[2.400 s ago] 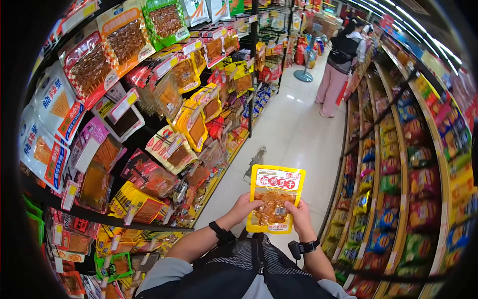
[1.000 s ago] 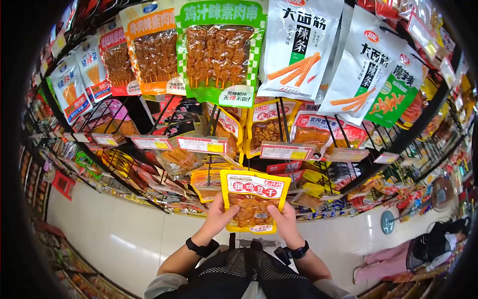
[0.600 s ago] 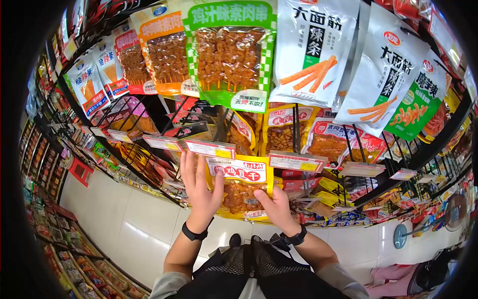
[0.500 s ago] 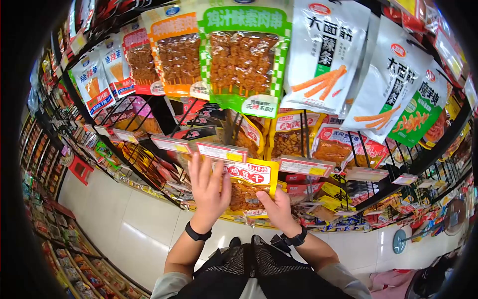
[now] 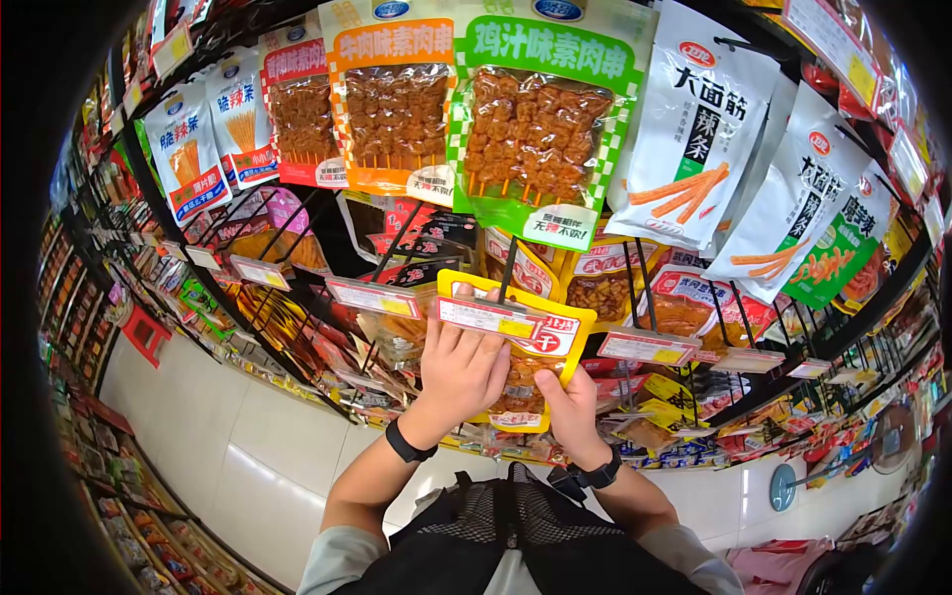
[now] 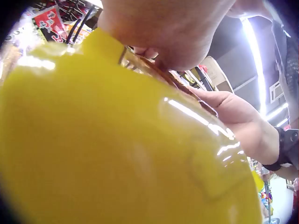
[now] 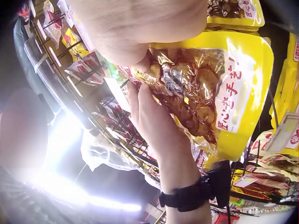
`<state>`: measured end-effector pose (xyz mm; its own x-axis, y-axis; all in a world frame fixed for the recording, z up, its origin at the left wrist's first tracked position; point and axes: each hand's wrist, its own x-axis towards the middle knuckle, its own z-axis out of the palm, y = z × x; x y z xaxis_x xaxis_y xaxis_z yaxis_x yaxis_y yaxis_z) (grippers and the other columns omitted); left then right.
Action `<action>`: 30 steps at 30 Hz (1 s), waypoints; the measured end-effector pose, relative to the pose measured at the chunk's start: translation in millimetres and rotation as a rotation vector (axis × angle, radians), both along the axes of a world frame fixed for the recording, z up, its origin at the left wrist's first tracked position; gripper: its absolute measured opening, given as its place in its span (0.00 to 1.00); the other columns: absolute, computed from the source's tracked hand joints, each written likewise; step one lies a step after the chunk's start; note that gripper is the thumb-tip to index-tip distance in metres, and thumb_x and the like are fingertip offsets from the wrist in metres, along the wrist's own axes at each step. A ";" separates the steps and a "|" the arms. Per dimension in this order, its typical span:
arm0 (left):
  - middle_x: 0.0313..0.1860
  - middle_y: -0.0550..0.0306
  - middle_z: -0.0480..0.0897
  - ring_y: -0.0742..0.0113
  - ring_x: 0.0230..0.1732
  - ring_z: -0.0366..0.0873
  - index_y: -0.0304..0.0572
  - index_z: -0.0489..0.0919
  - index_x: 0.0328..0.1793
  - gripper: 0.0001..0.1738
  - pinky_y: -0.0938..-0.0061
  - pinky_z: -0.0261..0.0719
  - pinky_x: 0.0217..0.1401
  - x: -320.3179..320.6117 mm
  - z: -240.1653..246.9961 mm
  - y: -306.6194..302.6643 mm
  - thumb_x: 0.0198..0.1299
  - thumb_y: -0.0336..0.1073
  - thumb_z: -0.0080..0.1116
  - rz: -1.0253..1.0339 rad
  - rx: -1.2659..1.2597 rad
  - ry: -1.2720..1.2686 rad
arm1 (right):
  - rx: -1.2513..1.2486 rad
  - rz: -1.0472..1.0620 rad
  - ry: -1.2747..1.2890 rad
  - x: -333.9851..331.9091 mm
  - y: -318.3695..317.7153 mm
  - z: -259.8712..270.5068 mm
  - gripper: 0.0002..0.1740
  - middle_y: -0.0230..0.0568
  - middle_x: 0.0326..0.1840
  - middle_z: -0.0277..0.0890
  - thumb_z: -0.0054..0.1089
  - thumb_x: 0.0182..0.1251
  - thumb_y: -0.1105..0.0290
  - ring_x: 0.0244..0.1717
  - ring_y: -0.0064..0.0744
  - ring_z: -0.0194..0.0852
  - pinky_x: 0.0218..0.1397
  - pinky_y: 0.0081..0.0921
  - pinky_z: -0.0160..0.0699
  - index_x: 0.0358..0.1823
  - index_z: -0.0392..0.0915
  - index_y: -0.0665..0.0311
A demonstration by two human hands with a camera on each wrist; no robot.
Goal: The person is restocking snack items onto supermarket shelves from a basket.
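Observation:
In the head view a yellow-bordered snack packet (image 5: 521,394) stands tilted at the rack, its upper part partly behind a price tag (image 5: 483,318). My left hand (image 5: 461,372) lies with extended fingers over the packet's left side, fingertips reaching up to the tag. At its lower right edge my right hand (image 5: 573,412) grips the packet, thumb on the front. The left wrist view is largely filled by the packet's yellow back (image 6: 117,135), with the right hand (image 6: 240,121) beyond. The right wrist view shows its clear window and the left hand (image 7: 159,126) against it.
Hanging snack bags, including a green one (image 5: 540,129) and a white one (image 5: 689,129), fill the rack above. Metal hooks with price tags (image 5: 650,347) stick out on both sides. Pale floor (image 5: 238,436) lies below, and a person in pink trousers (image 5: 783,567) is at lower right.
The view has turned from the aisle to the rack. My left hand has let go of the packet's edge and spread over its front; the packet has moved up and its top now sits behind the tag.

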<state>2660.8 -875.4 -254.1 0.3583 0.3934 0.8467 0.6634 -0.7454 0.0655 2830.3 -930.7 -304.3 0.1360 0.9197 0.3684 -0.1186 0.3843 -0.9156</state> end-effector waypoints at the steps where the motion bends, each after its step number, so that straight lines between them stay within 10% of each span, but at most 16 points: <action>1: 0.68 0.43 0.75 0.35 0.75 0.63 0.38 0.79 0.60 0.23 0.36 0.55 0.74 0.2 0.9 1.4 0.55 0.31 0.62 -0.002 -0.004 -0.010 | 0.005 0.003 0.009 -0.7 0.5 1.2 0.16 0.34 0.52 0.81 0.57 0.76 0.68 0.49 0.18 0.75 0.54 0.21 0.74 0.58 0.76 0.70; 30: 0.67 0.43 0.76 0.28 0.74 0.62 0.41 0.80 0.54 0.20 0.33 0.54 0.74 -11.7 -5.0 6.7 0.52 0.27 0.63 -0.084 0.016 0.068 | -0.008 0.087 -0.015 3.9 7.4 3.1 0.17 0.35 0.55 0.80 0.56 0.77 0.69 0.54 0.20 0.74 0.60 0.24 0.73 0.61 0.75 0.70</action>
<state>2649.1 -868.7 -259.2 0.4463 0.3466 0.8250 0.6013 -0.7989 0.0104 2834.2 -923.3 -301.2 0.0502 0.9305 0.3628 -0.1369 0.3662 -0.9204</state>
